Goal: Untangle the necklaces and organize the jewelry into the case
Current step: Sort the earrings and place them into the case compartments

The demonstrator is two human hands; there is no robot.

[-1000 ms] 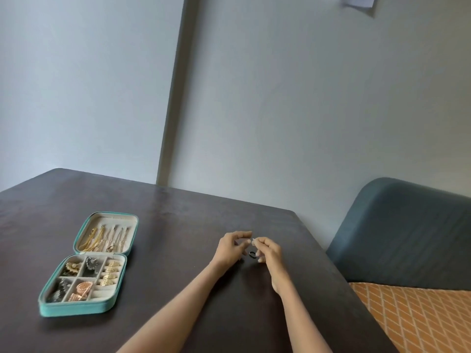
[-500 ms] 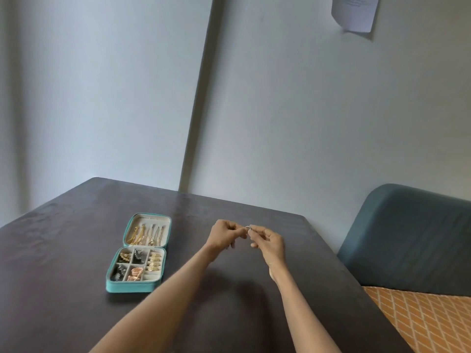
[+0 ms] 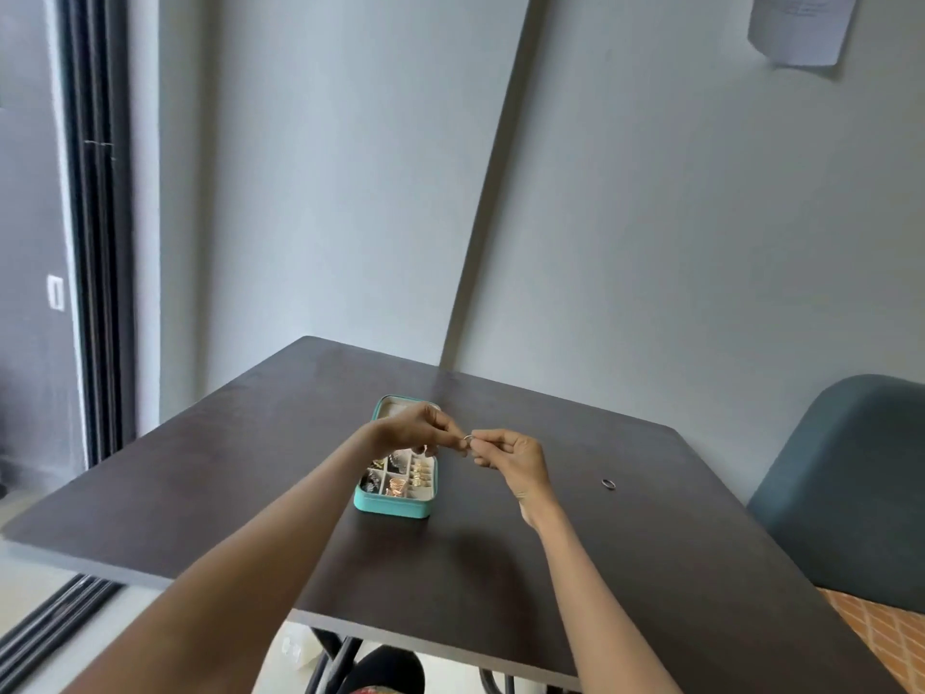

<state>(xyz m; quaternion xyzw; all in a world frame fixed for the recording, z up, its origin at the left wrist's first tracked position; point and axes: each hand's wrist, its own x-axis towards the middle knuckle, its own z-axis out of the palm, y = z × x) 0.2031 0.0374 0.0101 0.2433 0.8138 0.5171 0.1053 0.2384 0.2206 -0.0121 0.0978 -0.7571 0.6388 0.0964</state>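
Two hands, left hand, right hand, pinching one ring

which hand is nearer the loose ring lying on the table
Right. The right hand is raised a short way to the left of the loose ring; the left hand is farther left, over the jewelry case.
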